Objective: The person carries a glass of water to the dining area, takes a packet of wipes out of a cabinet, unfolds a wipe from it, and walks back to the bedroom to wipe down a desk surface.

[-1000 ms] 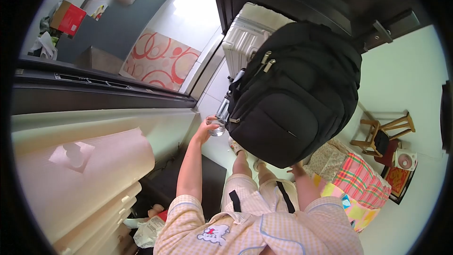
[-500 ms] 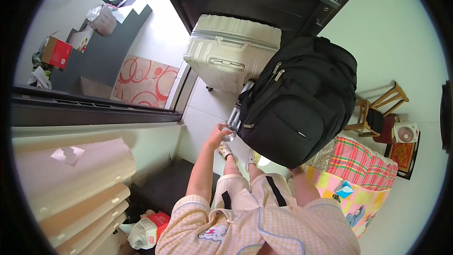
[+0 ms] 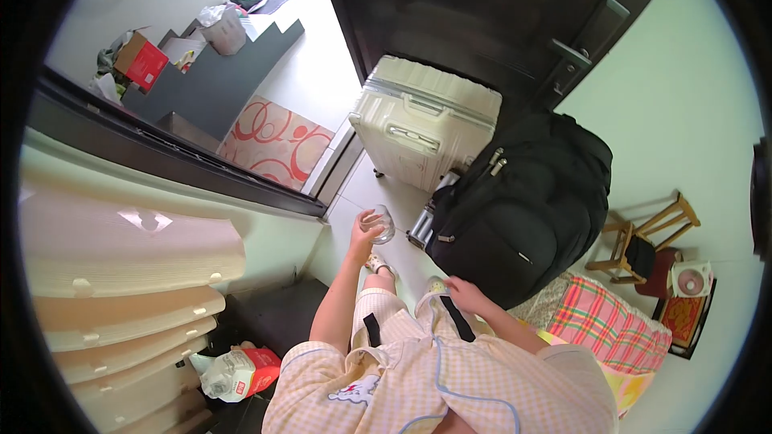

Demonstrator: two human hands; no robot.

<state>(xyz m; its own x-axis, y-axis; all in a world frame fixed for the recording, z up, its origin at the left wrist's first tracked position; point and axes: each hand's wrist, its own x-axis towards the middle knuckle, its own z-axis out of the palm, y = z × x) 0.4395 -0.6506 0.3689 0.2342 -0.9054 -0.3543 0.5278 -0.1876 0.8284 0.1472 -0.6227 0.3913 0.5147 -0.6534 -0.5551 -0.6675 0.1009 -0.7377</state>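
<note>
My left hand [image 3: 366, 233] is closed around a clear drinking glass [image 3: 383, 227], held above the tiled floor. To the right stands a bulky black backpack [image 3: 515, 209] with silver zip pulls. My right hand [image 3: 465, 294] is just below the backpack's lower left edge; its fingers look loose with nothing visible in them, and I cannot tell whether they touch the bag. A silver metal bar [image 3: 423, 221] shows along the backpack's left side. Behind the backpack a cream hard-shell suitcase [image 3: 426, 124] stands upright against the dark door.
The dark door [image 3: 450, 16] has a lever handle [image 3: 571, 52]. An open doorway at left shows a patterned mat [image 3: 277, 145] and a red box [image 3: 142, 62]. Pale stacked panels [image 3: 137, 249] line the left wall. A wooden chair [image 3: 643, 241] and plaid cloth [image 3: 607, 313] are at right.
My right hand has come out from behind the backpack's lower edge toward my body. My left hand has moved left, away from the backpack, with the glass. The view has shifted.
</note>
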